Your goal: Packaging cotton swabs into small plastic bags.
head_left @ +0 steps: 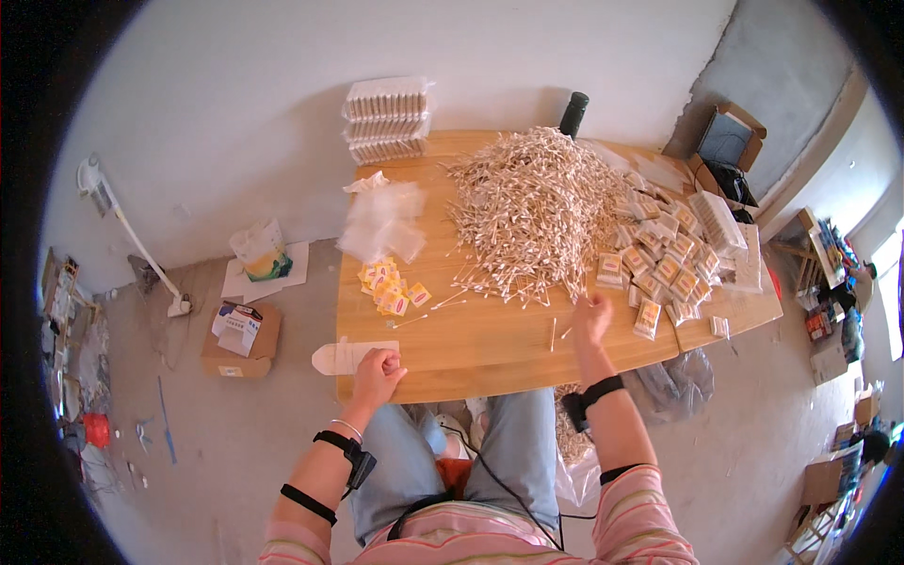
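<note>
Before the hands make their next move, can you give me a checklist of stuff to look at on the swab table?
1. Left hand by the pale flat wrapper: ok, it is at the wrapper's right end.
2. Right hand near the swab pile: ok, it is at the pile's near edge.
3. Right hand holding a swab: cannot tell, the fingers are too small to see clearly.
4. All swabs in the pile: not ok, one loose swab lies left of the right hand.
5. Yellow cards on the table: ok, loosely heaped beyond the left hand.
</note>
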Motion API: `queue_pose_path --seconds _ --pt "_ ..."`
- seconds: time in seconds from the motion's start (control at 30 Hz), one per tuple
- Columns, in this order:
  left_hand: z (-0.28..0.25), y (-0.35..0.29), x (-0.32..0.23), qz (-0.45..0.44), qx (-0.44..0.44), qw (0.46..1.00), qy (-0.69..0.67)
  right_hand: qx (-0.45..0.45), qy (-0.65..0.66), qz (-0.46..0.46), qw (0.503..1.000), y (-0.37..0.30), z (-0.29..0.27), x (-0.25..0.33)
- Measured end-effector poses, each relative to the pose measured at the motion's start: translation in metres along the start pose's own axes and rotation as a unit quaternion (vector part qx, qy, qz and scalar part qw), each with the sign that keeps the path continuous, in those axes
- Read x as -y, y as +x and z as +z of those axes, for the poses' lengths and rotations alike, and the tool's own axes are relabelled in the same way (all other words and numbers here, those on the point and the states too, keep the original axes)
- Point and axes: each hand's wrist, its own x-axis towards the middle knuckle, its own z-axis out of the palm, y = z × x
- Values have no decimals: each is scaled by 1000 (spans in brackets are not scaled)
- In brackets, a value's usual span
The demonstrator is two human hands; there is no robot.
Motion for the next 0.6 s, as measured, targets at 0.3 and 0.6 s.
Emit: queue_pose_path --seconds 0.3,0.6 --pt "-3 2 -4 -30 18 997 -63 45 3 295 954 114 6 -60" --pt "-8 1 -3 -48 21 997 -49 9 409 177 895 169 14 -138"
